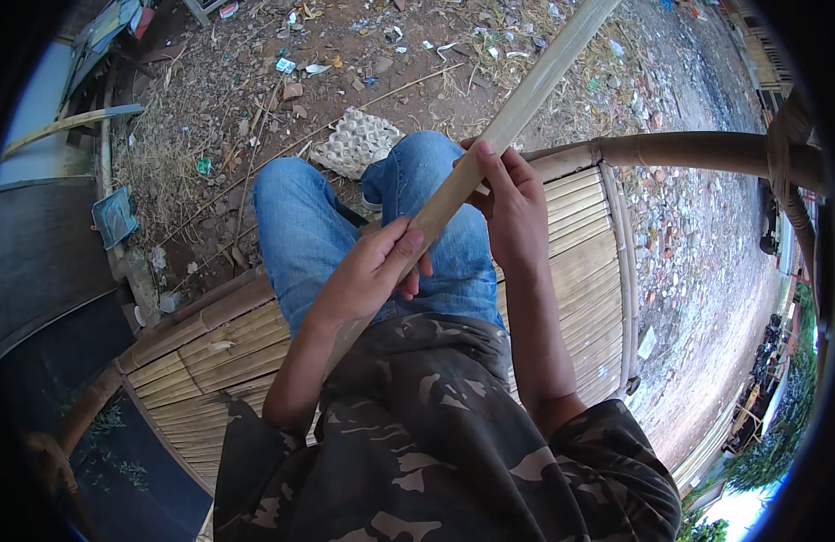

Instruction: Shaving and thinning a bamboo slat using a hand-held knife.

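I've got a bamboo bench (575,289), person (435,425) seated; on the ground (255,61), egg tray (354,143), brick (293,91), litter (285,66).

The far end of your bamboo strip (533,90) is cut off by the far edge; its near end is hidden between your left forearm (295,379) and shirt (435,434). The strip covers some fingers of your left hand (370,268) and right hand (515,203). Your right knee (426,154) hides part of the egg tray (352,140). Many scraps (284,66) are too small to tell.
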Demonstrator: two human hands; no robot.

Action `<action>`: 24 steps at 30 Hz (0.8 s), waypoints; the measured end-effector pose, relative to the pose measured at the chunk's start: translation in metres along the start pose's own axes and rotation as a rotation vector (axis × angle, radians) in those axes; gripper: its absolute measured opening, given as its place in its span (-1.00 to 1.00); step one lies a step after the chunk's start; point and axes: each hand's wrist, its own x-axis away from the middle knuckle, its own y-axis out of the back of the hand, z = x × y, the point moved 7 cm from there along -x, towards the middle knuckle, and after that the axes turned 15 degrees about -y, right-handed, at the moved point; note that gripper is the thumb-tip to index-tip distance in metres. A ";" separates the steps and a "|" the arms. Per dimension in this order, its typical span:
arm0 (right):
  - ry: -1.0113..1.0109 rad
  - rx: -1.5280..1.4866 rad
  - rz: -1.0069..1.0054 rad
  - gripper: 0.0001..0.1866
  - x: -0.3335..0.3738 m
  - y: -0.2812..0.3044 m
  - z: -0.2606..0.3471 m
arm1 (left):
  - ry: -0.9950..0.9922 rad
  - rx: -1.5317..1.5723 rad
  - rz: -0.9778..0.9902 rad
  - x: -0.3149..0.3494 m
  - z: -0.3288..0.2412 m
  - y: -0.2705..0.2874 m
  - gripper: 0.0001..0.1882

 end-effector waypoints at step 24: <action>-0.024 0.230 0.193 -0.66 0.067 -0.065 -0.053 | -0.121 0.175 -0.223 0.080 -0.002 -0.002 -0.66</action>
